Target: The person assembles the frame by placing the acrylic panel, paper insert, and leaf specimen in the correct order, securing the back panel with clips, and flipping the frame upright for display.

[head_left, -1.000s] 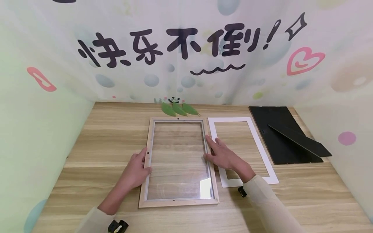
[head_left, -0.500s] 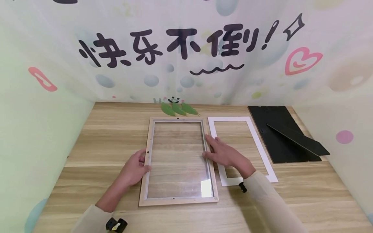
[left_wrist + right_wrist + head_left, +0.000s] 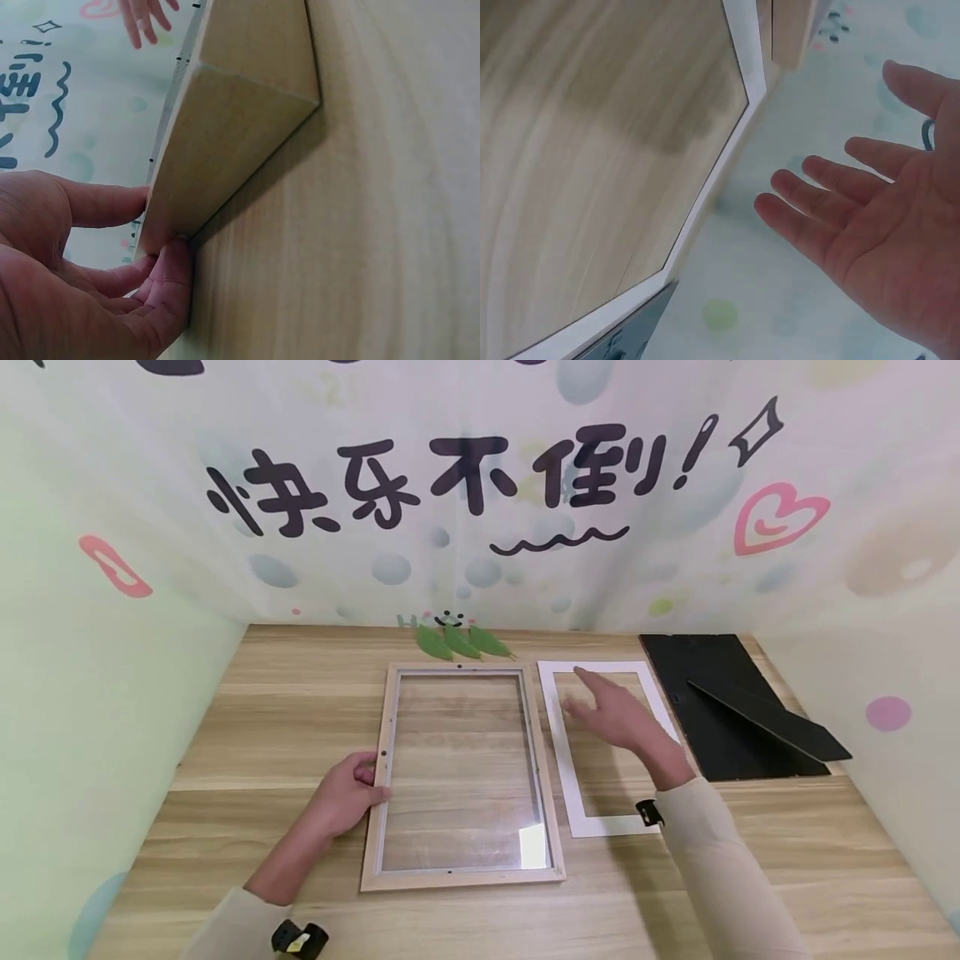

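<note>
A light wooden picture frame point(image 3: 461, 883) with a clear pane lies on the table, and the table's grain shows through it. My left hand point(image 3: 343, 797) grips its left side, thumb on the top edge and fingers against the outer side, as the left wrist view shows. Above the white mat board point(image 3: 564, 760), right of the picture frame, hovers my right hand point(image 3: 618, 714). In the right wrist view that hand point(image 3: 885, 202) has spread, extended fingers and nothing in them.
Several green leaves point(image 3: 462, 642) lie at the back of the table point(image 3: 255, 727), behind the picture frame. At the far right rests a black backing board point(image 3: 720, 727) with its stand leg point(image 3: 772, 718) folded out. A printed cloth point(image 3: 337, 560) hangs behind.
My right hand has let go of the picture frame's right edge and moved right and up over the mat board. My left hand keeps its grip, and the picture frame has hardly shifted.
</note>
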Action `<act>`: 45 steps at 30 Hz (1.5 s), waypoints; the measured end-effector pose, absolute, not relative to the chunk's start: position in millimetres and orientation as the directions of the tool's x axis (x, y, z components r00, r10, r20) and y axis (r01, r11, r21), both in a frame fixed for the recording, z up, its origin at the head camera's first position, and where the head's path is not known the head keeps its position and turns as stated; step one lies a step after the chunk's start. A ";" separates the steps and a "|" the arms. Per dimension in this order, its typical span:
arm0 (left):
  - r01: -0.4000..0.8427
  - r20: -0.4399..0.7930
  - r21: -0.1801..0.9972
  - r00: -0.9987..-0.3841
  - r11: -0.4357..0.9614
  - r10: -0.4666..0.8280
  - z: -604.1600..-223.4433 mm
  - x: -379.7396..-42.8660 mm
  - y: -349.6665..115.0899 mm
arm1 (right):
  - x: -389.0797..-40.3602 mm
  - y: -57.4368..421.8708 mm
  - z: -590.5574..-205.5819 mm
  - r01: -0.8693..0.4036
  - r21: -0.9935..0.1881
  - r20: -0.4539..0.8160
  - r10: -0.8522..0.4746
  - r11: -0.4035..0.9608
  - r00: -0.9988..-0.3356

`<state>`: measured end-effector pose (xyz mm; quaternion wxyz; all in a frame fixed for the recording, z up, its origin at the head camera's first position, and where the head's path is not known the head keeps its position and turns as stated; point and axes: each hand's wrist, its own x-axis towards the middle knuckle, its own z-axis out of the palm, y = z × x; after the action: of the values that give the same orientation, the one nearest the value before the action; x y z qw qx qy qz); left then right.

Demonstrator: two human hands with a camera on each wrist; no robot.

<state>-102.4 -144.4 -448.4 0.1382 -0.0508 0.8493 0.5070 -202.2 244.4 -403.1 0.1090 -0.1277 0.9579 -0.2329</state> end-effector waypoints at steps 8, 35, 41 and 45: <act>-0.233 -0.293 0.853 -0.954 0.468 0.059 -445.9 -101.4 -141.9 | -209.4 286.0 -393.3 -0.017 -0.485 -0.214 -0.137 0.874 -0.967; -0.223 -0.283 0.858 -0.957 0.462 0.064 -450.0 -102.2 -146.0 | -215.8 368.3 -421.0 0.295 -0.558 -0.389 0.070 0.775 -0.919; -0.226 -0.286 0.855 -0.957 0.467 0.059 -450.0 -101.9 -146.7 | -223.1 370.9 -430.8 0.269 -0.567 -0.353 0.066 0.778 -0.933; -0.230 -0.292 0.852 -0.954 0.470 0.062 -450.0 -101.8 -146.4 | -228.9 369.7 -431.8 0.273 -0.518 -0.363 0.081 0.811 -0.928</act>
<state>-101.8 -146.4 -450.0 0.1426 -0.0495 0.8453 0.5125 -228.9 369.7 -431.8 0.1641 0.0947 0.9373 -0.2927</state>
